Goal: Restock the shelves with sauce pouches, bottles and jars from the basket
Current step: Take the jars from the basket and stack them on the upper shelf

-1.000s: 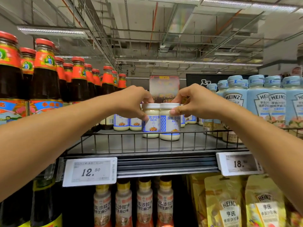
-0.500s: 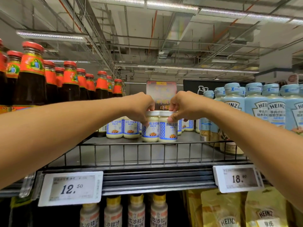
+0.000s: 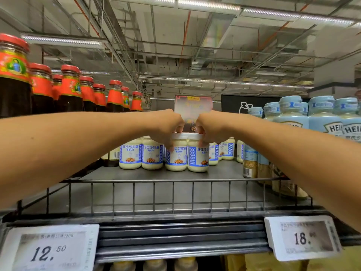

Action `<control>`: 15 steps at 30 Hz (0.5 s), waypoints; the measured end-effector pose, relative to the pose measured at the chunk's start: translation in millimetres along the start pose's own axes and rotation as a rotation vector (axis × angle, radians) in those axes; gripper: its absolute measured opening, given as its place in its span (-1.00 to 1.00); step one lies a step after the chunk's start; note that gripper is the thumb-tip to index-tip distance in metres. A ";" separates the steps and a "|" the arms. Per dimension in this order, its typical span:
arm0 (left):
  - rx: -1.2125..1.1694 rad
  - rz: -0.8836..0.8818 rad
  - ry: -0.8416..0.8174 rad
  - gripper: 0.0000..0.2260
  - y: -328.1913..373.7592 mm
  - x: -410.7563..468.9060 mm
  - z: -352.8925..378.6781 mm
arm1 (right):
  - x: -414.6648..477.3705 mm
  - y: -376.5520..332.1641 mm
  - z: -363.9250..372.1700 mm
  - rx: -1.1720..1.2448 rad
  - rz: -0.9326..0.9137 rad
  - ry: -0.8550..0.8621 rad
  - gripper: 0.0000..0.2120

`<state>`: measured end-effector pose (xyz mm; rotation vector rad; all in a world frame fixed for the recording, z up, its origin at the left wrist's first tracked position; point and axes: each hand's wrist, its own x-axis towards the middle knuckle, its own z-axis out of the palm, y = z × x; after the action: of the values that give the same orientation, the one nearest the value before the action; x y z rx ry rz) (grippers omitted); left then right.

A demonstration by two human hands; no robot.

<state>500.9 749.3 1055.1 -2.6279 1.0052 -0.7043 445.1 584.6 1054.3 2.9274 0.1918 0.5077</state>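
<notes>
Left hand (image 3: 166,126) curls over lid of white-lidded cream sauce jar with blue label (image 3: 176,156), gripping it; right hand (image 3: 212,128) grips the matching second jar (image 3: 198,158) likewise. Both jars upright, touching, mid dark metal shelf (image 3: 224,171) behind wire rail (image 3: 152,180). Red-capped dark sauce bottles (image 3: 70,90) left, pale blue Heinz bottles (image 3: 293,116) right.

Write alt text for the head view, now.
The left hand and right hand each grip the top of a white-lidded jar, left jar and right jar, standing side by side on a wire-fronted shelf. Red-capped dark sauce bottles stand left, pale blue Heinz bottles right.
</notes>
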 end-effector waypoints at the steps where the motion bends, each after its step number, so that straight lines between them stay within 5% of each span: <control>1: 0.008 -0.003 0.001 -0.42 -1.9 2.1 2.6 | 2.5 -0.9 0.2 -0.030 -0.008 -0.002 -0.76; 10: 0.023 -0.018 0.026 -0.45 -14.8 12.4 14.3 | 23.4 -7.6 8.5 -0.179 -0.031 0.026 -0.59; 15: 0.011 -0.022 0.037 -0.47 -16.3 13.9 16.0 | 24.2 -11.5 16.9 -0.164 -0.030 0.063 -0.71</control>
<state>527.3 752.7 1052.5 -2.6293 0.9805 -0.7638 472.4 597.3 1044.3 2.7480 0.1917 0.5823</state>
